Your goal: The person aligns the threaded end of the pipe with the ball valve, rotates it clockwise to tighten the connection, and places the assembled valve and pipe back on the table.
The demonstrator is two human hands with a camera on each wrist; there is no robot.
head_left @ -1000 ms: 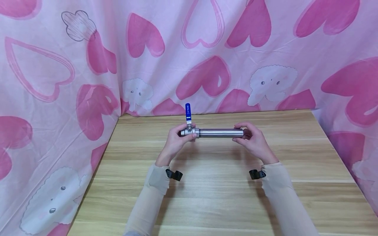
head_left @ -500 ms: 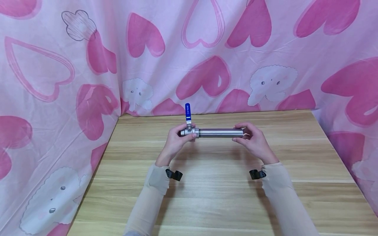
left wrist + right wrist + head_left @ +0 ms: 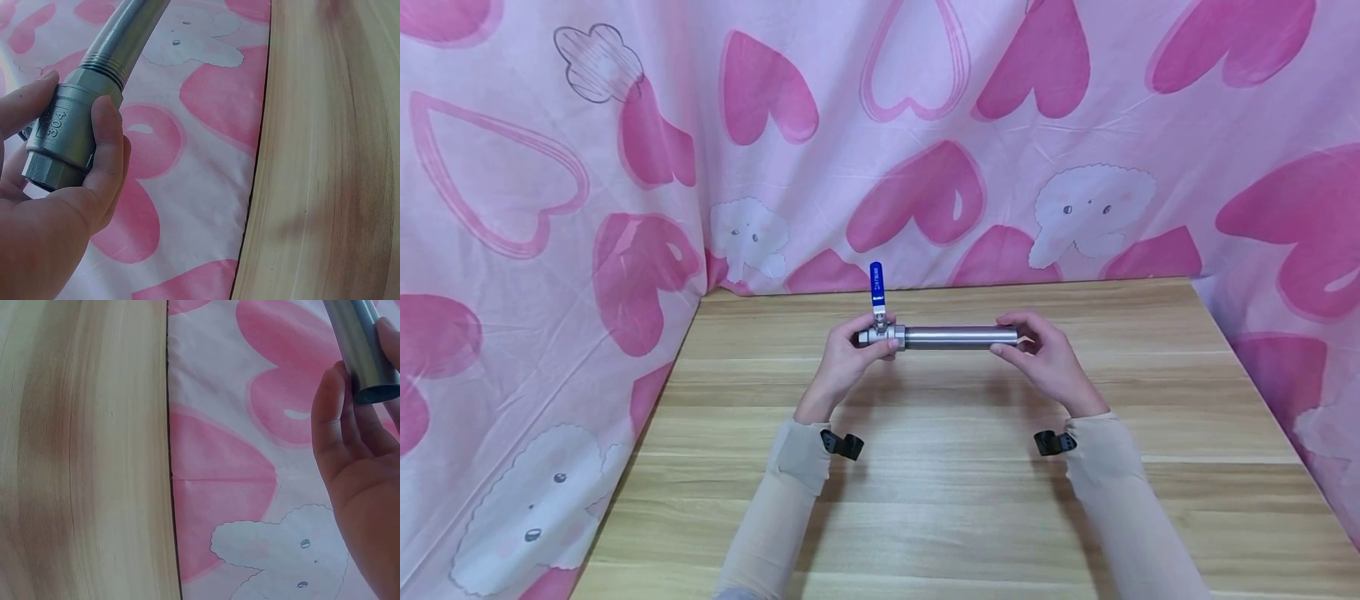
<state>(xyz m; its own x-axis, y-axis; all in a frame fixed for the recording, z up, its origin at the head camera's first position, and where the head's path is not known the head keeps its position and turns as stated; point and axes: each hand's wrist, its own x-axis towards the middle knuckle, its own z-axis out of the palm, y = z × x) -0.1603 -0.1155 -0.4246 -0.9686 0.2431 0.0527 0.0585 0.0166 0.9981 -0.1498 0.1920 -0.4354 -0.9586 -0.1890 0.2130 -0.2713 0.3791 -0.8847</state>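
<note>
The person holds a steel pipe [image 3: 961, 337] level above the wooden surface [image 3: 940, 500], well toward its far edge, with a valve [image 3: 880, 336] threaded onto the pipe's left end. The left hand [image 3: 844, 360] is clamped on the valve body, thumb and fingers curled round the hexagon; the left wrist view shows the thumb [image 3: 106, 150] pressed against the metal just below the exposed threads. The valve's blue lever [image 3: 877, 285] stands straight up, clear of the fingers. The right hand [image 3: 1043, 357] pinches the pipe's open right end between thumb and fingertips; in the right wrist view only the very tip of the pipe [image 3: 365, 353] sits in that grip.

That right-hand hold looks the weak point to me. It is a fingertip pinch on smooth, round steel, so any twist between the two hands could let the pipe spin or slide out, and the loose end would drop onto the surface. If the threads are only partly engaged, a crooked turn could cross them or let the two parts separate. The pink heart-print cloth [image 3: 625, 167] hangs close behind and could snag the lever.
</note>
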